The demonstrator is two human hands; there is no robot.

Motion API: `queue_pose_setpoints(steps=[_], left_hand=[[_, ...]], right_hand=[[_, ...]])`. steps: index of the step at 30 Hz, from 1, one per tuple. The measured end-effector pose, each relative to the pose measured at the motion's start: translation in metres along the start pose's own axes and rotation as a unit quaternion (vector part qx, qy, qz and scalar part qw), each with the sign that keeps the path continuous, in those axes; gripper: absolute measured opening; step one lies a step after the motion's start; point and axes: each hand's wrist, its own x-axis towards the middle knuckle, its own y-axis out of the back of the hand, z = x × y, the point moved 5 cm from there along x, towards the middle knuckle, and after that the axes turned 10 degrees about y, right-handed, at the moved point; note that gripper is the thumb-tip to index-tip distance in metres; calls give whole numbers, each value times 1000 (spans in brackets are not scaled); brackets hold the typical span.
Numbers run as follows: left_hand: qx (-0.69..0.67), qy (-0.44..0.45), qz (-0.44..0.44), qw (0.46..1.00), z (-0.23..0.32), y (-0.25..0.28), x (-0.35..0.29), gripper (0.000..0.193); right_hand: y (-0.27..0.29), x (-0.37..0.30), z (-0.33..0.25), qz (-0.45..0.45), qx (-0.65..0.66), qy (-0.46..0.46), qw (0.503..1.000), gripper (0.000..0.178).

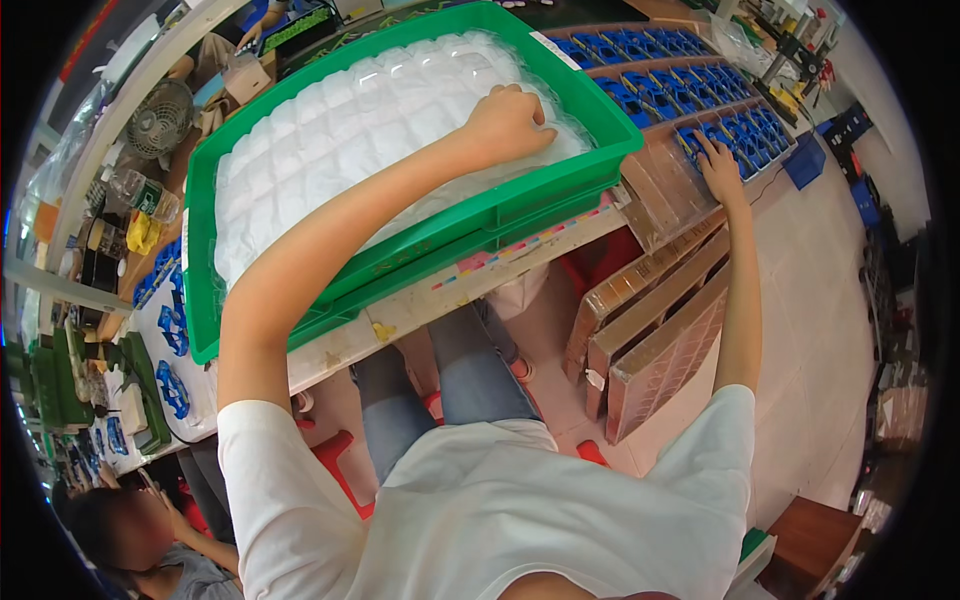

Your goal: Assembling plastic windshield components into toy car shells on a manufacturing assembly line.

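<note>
A green plastic crate [400, 262] stands in front of me, filled with rows of white, soft-looking wrapped packets [330, 150]. My left hand [508, 122] rests on the packets at the crate's right side, its fingers curled in. What they hold, if anything, is hidden. Far to the right, my right hand [721, 172] reaches down to a shallow brown carton [660, 180] with rows of blue parts [745, 140]. Its fingers are stretched and somewhat spread, with the fingertips touching or just over the nearest blue parts.
Several flat brown cartons [650, 330] lean upright below the table's right end. At the left are a fan [160, 118], a water bottle [145, 195] and more blue parts [172, 388]. A person [125, 530] sits at the lower left. Red stools [345, 470] stand under the table.
</note>
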Motion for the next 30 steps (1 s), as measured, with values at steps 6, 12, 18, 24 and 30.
queue_pose_setpoints(steps=[6,12,18,24,30], left_hand=[[-32,23,21,999,6,-15,6,31],[-193,126,-168,959,-3,-27,6,32],[-67,21,82,994,11,-14,8,35],[-35,85,69,993,13,-24,18,43],[-96,209,-28,973,7,-26,30,42]], right_hand=[[7,1,-3,25,23,25,999,39],[12,-3,-10,49,61,14,997,29],[11,-4,-8,48,59,6,997,30],[9,-2,-7,50,66,12,996,32],[8,-4,-1,72,81,10,994,33]])
